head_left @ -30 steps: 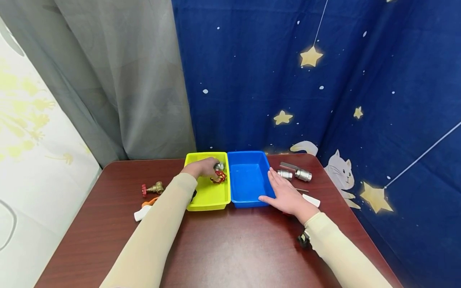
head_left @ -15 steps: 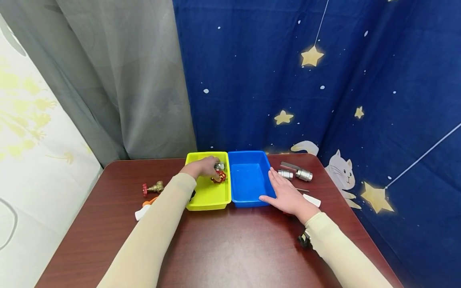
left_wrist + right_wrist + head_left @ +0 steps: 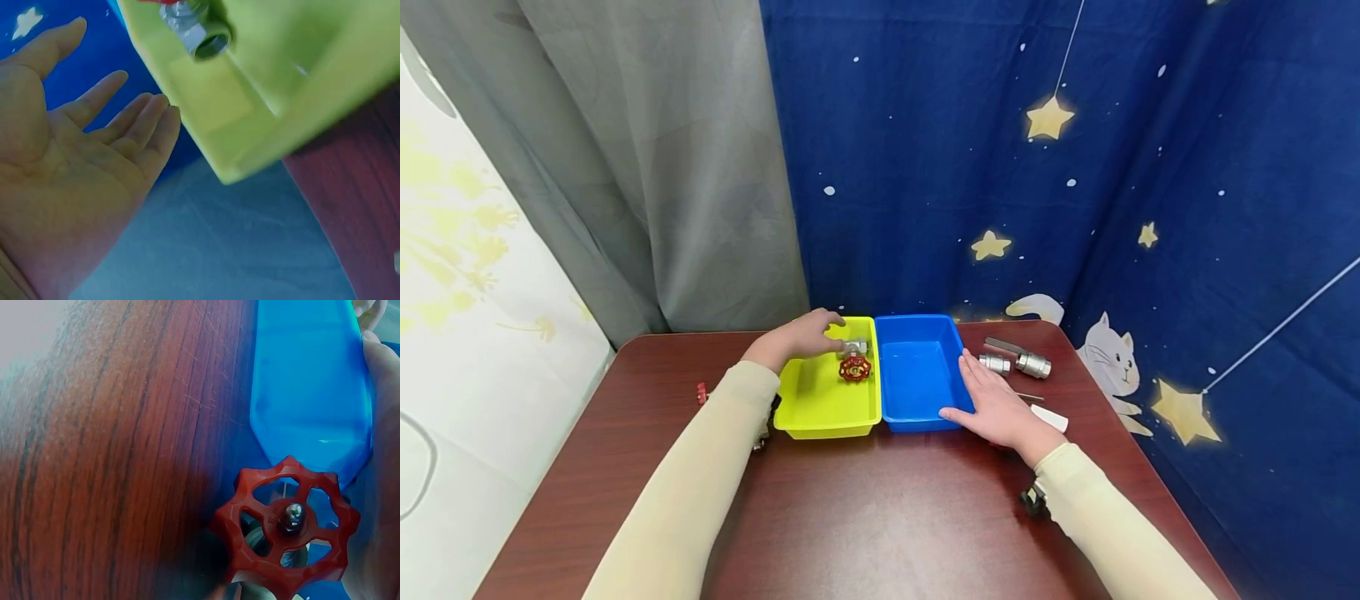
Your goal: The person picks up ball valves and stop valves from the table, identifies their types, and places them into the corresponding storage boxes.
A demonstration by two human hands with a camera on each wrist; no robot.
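Observation:
A gate valve with a red handwheel (image 3: 854, 368) and a silver body (image 3: 199, 34) lies near the right wall of the yellow bin (image 3: 820, 408). My left hand (image 3: 801, 335) hovers over that bin's back left part, fingers loosely spread, nothing held; the left wrist view shows its bare palm. My right hand (image 3: 996, 404) lies with straight fingers along the right rim of the blue bin (image 3: 917, 375), thumb near the front corner. Beneath that hand, the right wrist view shows another valve's red handwheel (image 3: 289, 528) beside the blue bin.
Right of the blue bin lie two silver fittings (image 3: 1032, 364) (image 3: 995, 363), a grey lever and a white piece (image 3: 1049, 417). At the left, a red handle (image 3: 702, 392) shows beside my sleeve. Curtains hang behind the table (image 3: 880, 517).
My left hand has come off the valve in the yellow bin and moved left, its fingers opening; the valve stays in the bin. The right hand has not moved.

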